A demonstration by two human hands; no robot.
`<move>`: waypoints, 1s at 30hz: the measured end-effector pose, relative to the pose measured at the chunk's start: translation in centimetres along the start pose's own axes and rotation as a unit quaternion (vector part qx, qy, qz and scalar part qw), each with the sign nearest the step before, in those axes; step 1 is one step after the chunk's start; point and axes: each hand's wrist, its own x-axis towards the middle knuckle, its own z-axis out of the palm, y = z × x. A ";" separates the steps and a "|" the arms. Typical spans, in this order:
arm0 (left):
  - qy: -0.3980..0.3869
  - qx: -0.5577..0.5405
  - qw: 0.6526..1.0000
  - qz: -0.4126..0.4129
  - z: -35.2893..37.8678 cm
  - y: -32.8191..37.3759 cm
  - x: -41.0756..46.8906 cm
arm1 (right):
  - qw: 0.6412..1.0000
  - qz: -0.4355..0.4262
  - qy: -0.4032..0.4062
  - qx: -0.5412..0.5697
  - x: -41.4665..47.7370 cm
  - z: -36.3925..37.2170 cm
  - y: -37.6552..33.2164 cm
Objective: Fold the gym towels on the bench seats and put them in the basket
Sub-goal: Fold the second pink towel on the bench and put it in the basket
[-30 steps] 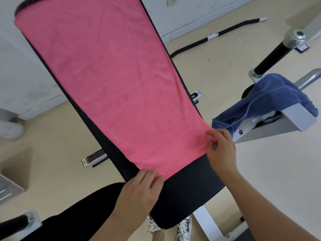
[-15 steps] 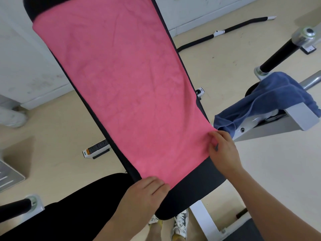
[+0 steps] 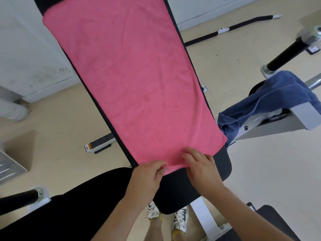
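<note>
Along the centre of the frame, your pink towel (image 3: 135,84) lies flat on the black bench pad (image 3: 199,186). At its near hem, lower centre, your left hand (image 3: 147,178) seems to pinch the cloth; your right hand (image 3: 203,166) lays bent fingers (image 3: 189,155) on it, grip unclear. A blue towel (image 3: 271,105) drapes a white frame (image 3: 295,122) at right.

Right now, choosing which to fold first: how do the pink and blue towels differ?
The pink towel lies flat along the black bench pad; the blue towel hangs bunched over a white frame. The left hand and right hand touch the pink towel's edge; nothing touches the blue towel. Both sit on gym equipment.
</note>
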 end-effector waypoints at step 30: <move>0.329 -0.305 0.886 -0.118 -24.0 -0.5 13.8 | 0.958 0.126 0.095 0.241 28.3 -25.3 -3.0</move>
